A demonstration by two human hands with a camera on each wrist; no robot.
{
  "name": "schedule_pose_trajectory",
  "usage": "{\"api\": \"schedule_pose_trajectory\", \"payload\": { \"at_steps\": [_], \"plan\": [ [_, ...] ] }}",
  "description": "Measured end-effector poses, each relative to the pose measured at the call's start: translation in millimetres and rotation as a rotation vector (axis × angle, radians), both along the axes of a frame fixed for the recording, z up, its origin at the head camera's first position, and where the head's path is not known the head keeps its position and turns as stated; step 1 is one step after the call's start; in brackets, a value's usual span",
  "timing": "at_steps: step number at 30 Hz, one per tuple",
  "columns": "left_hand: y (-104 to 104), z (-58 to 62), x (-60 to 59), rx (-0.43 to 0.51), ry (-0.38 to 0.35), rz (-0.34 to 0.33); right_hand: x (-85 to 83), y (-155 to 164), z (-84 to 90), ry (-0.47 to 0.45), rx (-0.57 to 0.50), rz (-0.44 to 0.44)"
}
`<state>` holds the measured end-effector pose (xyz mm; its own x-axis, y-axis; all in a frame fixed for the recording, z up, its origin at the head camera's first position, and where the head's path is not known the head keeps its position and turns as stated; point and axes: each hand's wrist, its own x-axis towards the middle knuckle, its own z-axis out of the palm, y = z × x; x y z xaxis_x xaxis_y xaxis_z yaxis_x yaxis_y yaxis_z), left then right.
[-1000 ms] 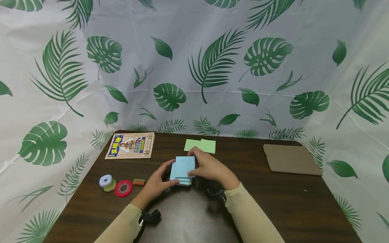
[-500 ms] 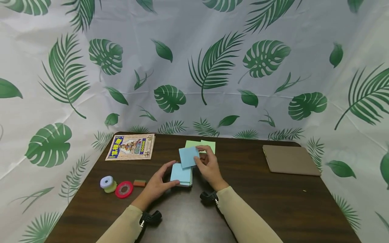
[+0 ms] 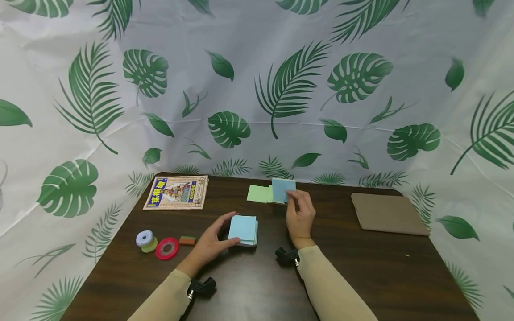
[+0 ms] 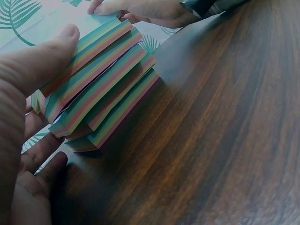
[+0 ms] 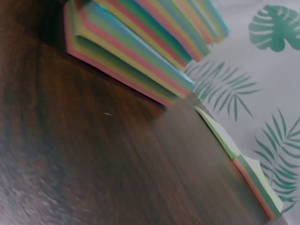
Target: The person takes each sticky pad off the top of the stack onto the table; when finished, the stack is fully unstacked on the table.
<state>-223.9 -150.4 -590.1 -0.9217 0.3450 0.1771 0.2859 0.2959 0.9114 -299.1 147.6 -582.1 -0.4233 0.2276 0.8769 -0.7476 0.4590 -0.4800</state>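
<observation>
My left hand [image 3: 225, 232] grips a stack of blue-topped note pads [image 3: 243, 229] on the dark table [image 3: 345, 263], thumb at its near edge and fingers along its left side. In the left wrist view my thumb [image 4: 44, 70] presses the stack [image 4: 101, 91], whose offset pads show striped, many-coloured edges. My right hand [image 3: 295, 201] pinches one blue pad [image 3: 283, 189] and holds it over the green notes [image 3: 260, 194] at the back of the table. The right wrist view shows the striped stack [image 5: 136, 51] and the green notes [image 5: 243, 161], but not the hand.
A colourful booklet [image 3: 177, 192] lies at the back left. A brown folder [image 3: 389, 213] lies at the right. Left of the stack sit a pale tape roll [image 3: 144, 241], a red tape ring [image 3: 167, 248] and a small eraser [image 3: 187, 240]. Leaf-printed cloth surrounds the table.
My right hand lifted one blue pad off the stack and carried it back and to the right, over the green notes. The left hand stayed on the stack.
</observation>
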Motion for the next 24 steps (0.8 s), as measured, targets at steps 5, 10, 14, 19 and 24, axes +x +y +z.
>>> {"api": "schedule_pose_trajectory", "payload": {
  "at_steps": [5,10,14,19,24],
  "plan": [
    [-0.7,-0.3,-1.4,0.002,0.01,0.004,-4.5,11.5,-4.1,-0.055,0.036,-0.044],
    [0.0,-0.9,-0.2,-0.008,-0.013,0.006,-4.7,26.4,-7.7,-0.161,0.011,-0.104],
    [1.0,-0.3,1.0,-0.008,-0.034,0.02,-5.2,39.2,-8.6,-0.291,0.002,-0.118],
    [1.2,0.1,1.0,-0.02,-0.046,0.029,-8.1,50.8,-12.1,-0.441,0.012,-0.093],
    [0.3,0.5,3.6,-0.017,-0.054,0.034,-7.9,59.2,-13.2,-0.604,0.044,-0.121]
  ]
}}
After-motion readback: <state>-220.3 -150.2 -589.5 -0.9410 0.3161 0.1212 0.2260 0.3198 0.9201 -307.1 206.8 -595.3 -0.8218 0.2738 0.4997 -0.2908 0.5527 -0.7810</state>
